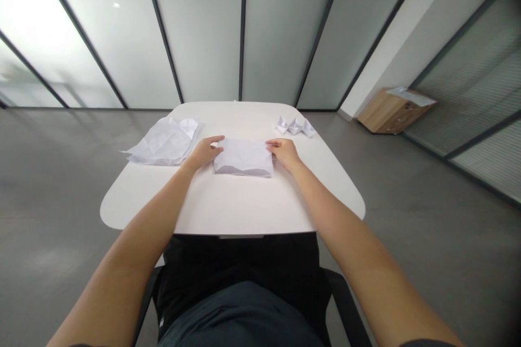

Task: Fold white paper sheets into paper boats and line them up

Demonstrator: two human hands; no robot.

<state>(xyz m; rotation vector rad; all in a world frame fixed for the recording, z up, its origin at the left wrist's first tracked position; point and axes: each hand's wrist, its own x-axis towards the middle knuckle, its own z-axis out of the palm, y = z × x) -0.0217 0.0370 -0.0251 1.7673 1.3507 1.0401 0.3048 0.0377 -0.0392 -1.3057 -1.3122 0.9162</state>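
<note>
Head view: hands (202,153) (285,154) flanking folded paper (243,158)

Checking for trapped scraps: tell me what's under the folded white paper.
The folded white paper lies flat on the rounded white tabletop; the left hand and right hand touch its sides. Anything beneath it is covered from view.

I see the folded paper (243,157) is plain white, and the crumpled paper sheet (160,143) and the small paper figures (295,127) have the same white colour, without any pattern. The table (240,203) is a pale cream, the floor (61,200) is grey, and the low cabinet (393,114) shows light brown wood grain.
</note>
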